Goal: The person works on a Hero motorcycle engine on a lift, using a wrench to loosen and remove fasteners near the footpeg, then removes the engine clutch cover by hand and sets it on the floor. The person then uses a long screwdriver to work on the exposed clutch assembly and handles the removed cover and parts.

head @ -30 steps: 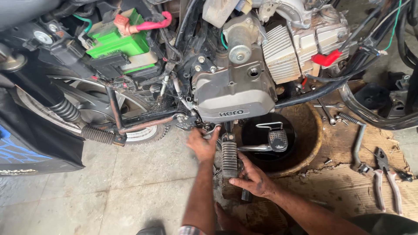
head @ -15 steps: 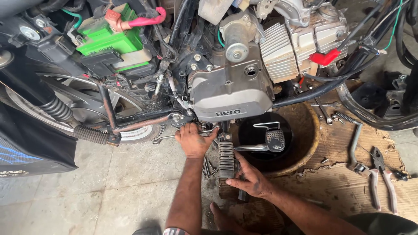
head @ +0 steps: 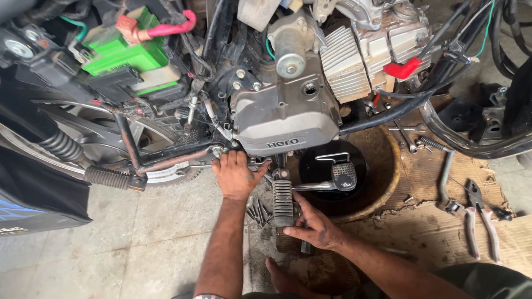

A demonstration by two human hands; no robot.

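Motorcycle repair workshop: stripped motorcycle engine (head: 285,119), pliers (head: 481,216) on oily cardboard (head: 438,221), concrete floor (head: 111,249).

Bare forearms, grease-smudged right hand (head: 316,228), left hand (head: 237,176), band at left wrist, olive-green trousers (head: 482,279)

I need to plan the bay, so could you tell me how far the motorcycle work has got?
Done: black oil sits in the round drain pan. In hand: left hand under the grey engine cover, right hand holding the ribbed footpeg. Left: red-handled pliers lie out on cardboard.
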